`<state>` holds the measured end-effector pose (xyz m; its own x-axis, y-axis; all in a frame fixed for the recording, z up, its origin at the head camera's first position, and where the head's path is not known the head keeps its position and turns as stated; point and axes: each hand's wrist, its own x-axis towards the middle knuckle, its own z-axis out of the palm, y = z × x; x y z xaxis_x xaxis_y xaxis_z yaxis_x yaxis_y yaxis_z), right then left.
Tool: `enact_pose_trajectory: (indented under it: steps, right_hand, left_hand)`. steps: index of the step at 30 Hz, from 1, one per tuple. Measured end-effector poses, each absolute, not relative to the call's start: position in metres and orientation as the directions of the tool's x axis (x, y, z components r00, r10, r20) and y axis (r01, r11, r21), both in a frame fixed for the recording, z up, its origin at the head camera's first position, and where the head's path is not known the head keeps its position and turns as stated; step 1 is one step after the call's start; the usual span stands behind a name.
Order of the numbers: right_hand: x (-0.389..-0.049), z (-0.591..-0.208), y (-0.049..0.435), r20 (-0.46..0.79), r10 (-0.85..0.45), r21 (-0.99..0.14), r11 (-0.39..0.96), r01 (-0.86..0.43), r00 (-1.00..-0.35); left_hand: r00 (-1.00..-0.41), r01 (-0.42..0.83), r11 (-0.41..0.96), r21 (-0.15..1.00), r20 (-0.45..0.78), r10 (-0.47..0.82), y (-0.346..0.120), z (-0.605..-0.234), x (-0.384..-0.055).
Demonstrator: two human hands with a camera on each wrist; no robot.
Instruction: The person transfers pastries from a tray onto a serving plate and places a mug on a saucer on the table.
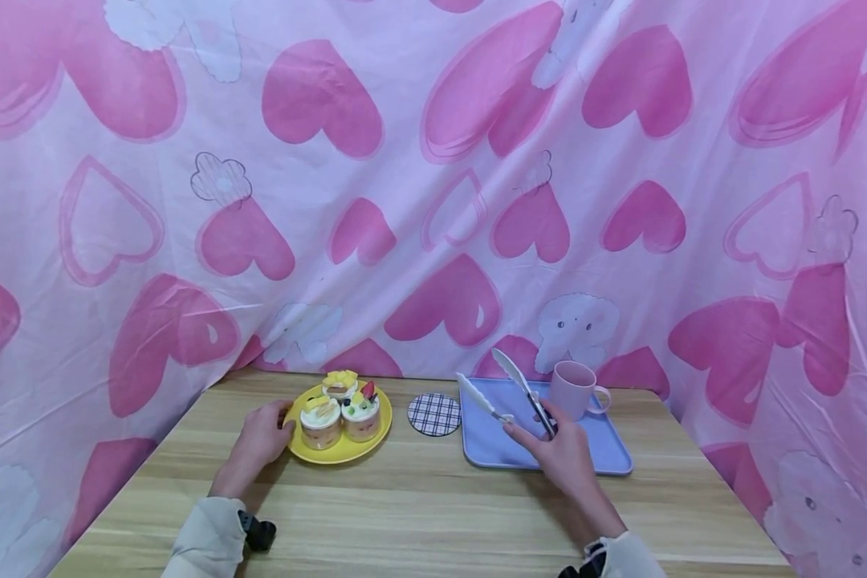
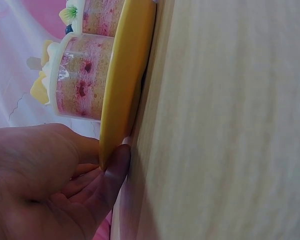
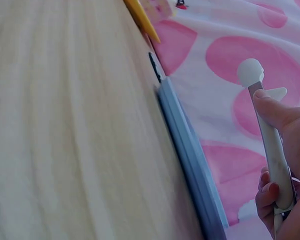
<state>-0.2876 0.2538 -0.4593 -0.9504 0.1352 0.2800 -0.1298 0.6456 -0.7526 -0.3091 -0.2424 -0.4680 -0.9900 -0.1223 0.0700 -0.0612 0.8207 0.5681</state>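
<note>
At the left, the left hand [image 1: 260, 437] holds the near-left rim of a round yellow plate [image 1: 332, 457]. In the left wrist view, thumb and fingers pinch the rim of the plate [image 2: 124, 85], with fingertips under its edge. Three clear dessert cups stand upright on it: a front cup [image 1: 321, 432] with yellow fruit pieces, a right cup [image 1: 362, 424] with a strawberry, and a rear cup [image 1: 340, 385] with yellow topping. The right hand [image 1: 567, 453] grips a pair of tongs [image 1: 513, 373] above the blue tray [image 1: 502, 460]. Their two pale tips are spread apart, with nothing between them.
A pink mug [image 1: 572, 391] stands on the back right of the tray. Between plate and tray lies a round checked coaster [image 1: 434, 414]. The wooden table [image 1: 405, 514] ends at a pink heart-patterned cloth [image 1: 419, 185] hanging behind and at both sides.
</note>
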Motion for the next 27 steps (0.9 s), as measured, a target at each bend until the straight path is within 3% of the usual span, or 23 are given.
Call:
enact_pose_trajectory:
  steps: [27]
  right_hand:
    - [-0.297,-0.441,0.300,0.414,0.249,-0.693,0.710,-0.126,-0.875]
  left_hand:
    - [-0.990,-0.065,0.816,0.574,0.068,-0.127,-0.243,-0.468,-0.309]
